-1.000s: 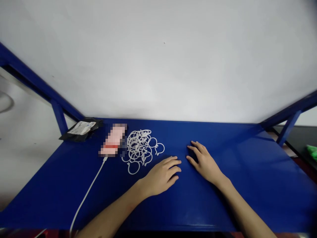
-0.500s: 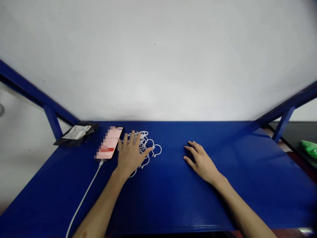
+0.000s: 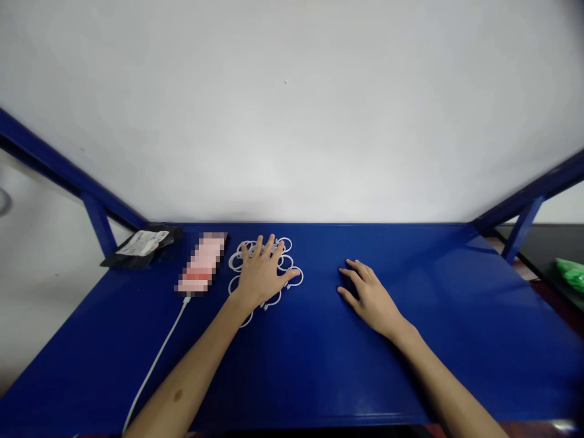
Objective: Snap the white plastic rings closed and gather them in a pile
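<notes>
My left hand [image 3: 262, 274] lies flat with spread fingers over a loose heap of white rings [image 3: 236, 262]. Several of these thin plastic loops show around its edges, each with what looks like a small clasp; the ones under the palm are hidden. The thumb rests on a ring [image 3: 296, 277] at the heap's right side. To the right, my right hand [image 3: 371, 298] rests on the blue table [image 3: 314, 365], fingers apart and holding nothing.
A phone [image 3: 201, 264] with a pink screen lies left of the rings, a white cable [image 3: 157, 359] running from it to the front edge. Behind it sits a black plastic package [image 3: 141, 246] with a white label. Blue frame bars [image 3: 98, 225] flank the table against a white wall [image 3: 292, 152].
My left hand has slid to the right over the heap, and the rings have shifted and spread a little under it. My right hand has stayed in place.
</notes>
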Available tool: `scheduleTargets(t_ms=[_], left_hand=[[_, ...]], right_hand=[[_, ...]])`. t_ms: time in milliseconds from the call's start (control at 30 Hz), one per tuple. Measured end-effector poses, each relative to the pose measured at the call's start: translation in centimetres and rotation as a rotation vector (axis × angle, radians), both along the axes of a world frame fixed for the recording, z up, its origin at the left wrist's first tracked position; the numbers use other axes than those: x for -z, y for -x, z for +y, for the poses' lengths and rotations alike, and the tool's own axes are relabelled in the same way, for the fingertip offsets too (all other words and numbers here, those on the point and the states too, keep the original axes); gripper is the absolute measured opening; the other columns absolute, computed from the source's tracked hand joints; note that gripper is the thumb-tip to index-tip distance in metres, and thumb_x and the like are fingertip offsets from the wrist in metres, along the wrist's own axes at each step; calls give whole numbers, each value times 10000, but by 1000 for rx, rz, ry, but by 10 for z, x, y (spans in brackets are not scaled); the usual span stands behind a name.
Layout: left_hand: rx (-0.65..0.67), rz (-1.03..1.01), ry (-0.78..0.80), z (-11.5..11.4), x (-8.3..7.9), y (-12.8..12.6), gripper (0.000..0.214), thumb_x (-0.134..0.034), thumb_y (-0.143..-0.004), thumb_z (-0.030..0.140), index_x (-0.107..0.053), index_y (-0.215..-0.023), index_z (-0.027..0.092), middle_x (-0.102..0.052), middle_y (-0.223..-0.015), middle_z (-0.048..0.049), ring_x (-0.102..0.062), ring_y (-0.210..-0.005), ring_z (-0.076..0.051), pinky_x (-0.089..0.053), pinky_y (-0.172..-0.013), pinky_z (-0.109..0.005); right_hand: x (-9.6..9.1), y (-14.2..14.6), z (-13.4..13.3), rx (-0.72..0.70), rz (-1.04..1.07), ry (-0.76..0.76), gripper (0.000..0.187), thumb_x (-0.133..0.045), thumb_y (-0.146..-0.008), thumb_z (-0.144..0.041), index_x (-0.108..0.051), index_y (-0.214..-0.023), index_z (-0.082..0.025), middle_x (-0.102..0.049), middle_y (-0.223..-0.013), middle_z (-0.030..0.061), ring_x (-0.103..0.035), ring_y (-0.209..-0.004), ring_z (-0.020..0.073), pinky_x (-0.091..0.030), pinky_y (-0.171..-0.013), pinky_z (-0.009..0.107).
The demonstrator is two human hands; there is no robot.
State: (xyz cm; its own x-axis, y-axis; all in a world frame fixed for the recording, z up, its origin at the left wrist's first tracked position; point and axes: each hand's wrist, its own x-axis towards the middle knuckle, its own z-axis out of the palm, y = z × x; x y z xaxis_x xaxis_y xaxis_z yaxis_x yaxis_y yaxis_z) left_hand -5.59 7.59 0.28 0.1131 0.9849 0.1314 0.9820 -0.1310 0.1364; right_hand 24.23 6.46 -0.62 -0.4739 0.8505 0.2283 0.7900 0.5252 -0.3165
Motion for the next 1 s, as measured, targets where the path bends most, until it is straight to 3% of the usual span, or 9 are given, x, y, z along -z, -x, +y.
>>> scheduleTargets(t_ms=[167, 333, 500, 600, 833, 1000], left_hand=[[56, -44, 6, 5, 4, 13, 800, -461, -855, 776, -450, -1480, 277, -371, -1593, -104, -230, -1489, -442, -104, -1176, -733], [82, -40, 33, 7, 4, 29, 869, -433, -863, 783, -364, -1529, 229, -266, -1634, -136, -180, -1513, -409, -95, -1196, -700], [120, -48, -43, 2, 1, 35, 816, -409, -911, 731, -332, -1538, 214, -258, -1640, -125, -176, -1530, -333, -99, -1235, -613], [62, -34, -89, -5, 2, 36, 806, -424, -902, 734, -361, -1523, 226, -269, -1636, -125, -170, -1527, -355, -79, -1227, -634], [-55, -60, -17, -10, 10, 31, 850, -430, -879, 751, -299, -1553, 251, -241, -1646, -117, -137, -1527, -389, -158, -1221, -630], [-30, -34, -4, -4, 3, 19, 704, -439, -947, 582, -323, -1543, 225, -278, -1634, -108, -154, -1519, -403, -180, -1210, -635]], right_hand=[[1, -1, 1, -10, 0, -8, 402, -549, -978, -378, -587, -1322, -173, -520, -1441, 178, -450, -1380, 346, -433, -1121, 550], [2, -1, 1, -10, -9, -11, 396, -543, -982, -381, -579, -1320, -176, -519, -1438, 170, -451, -1377, 351, -433, -1118, 558], [2, -1, 1, -4, -19, -10, 402, -545, -981, -382, -579, -1322, -173, -517, -1439, 164, -447, -1379, 351, -434, -1121, 547], [2, -1, 1, -6, -15, -16, 401, -549, -979, -377, -581, -1320, -168, -519, -1436, 166, -449, -1376, 349, -431, -1124, 542], [2, -1, 1, -6, -25, -18, 408, -544, -982, -381, -583, -1321, -159, -518, -1434, 174, -445, -1374, 345, -430, -1127, 531], [2, -1, 2, -4, 0, -16, 392, -539, -981, -386, -589, -1311, -181, -529, -1427, 167, -455, -1369, 342, -437, -1114, 548]])
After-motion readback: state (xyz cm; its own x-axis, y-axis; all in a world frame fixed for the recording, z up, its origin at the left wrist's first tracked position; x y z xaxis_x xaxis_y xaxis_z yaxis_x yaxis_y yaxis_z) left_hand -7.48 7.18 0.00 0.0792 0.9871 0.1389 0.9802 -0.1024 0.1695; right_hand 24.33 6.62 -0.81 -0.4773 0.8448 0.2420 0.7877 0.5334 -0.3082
